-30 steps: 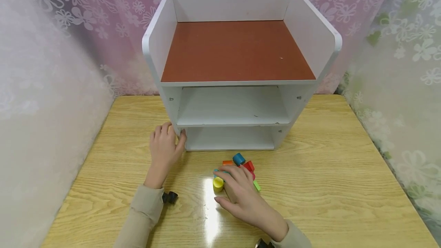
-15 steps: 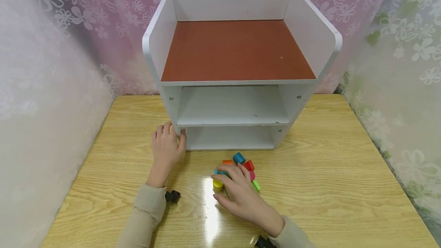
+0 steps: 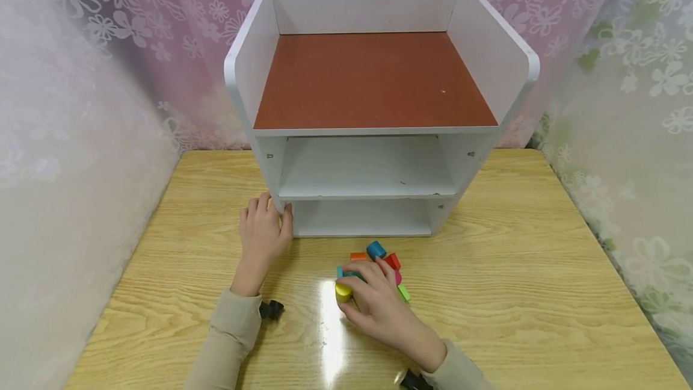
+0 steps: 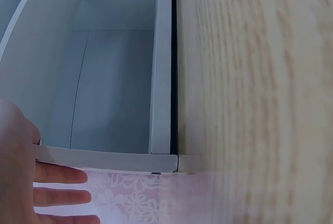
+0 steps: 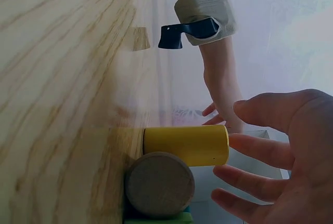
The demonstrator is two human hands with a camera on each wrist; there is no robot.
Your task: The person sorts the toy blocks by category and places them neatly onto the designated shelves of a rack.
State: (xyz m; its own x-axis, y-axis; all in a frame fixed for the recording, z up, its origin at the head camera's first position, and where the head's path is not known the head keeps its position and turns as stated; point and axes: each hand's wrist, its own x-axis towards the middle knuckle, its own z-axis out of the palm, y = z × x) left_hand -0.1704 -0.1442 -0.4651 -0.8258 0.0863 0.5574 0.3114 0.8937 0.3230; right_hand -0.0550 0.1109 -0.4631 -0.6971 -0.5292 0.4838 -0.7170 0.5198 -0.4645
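Above a small cluster of blocks, I saw the fingers of the right hand spread in a loose arch, thumb parted from the rest, tips close around the top of the yellow cylinder. I could not tell whether any of them touched it. Taking the head view as my dial, with that hand at the centre, the cylinder stood upright between nine and ten o'clock. My right wrist camera showed a round wooden piece just beside it.

Farther round I had a teal block at ten, an orange block at eleven, a blue cylinder at twelve, a red block at one and a green block between two and three.

Well apart, at ten o'clock, the left hand pinched the side panel of the white shelf unit, thumb inside, fingers outside. The unit stood at twelve on the wooden table, a pink floral curtain behind it.
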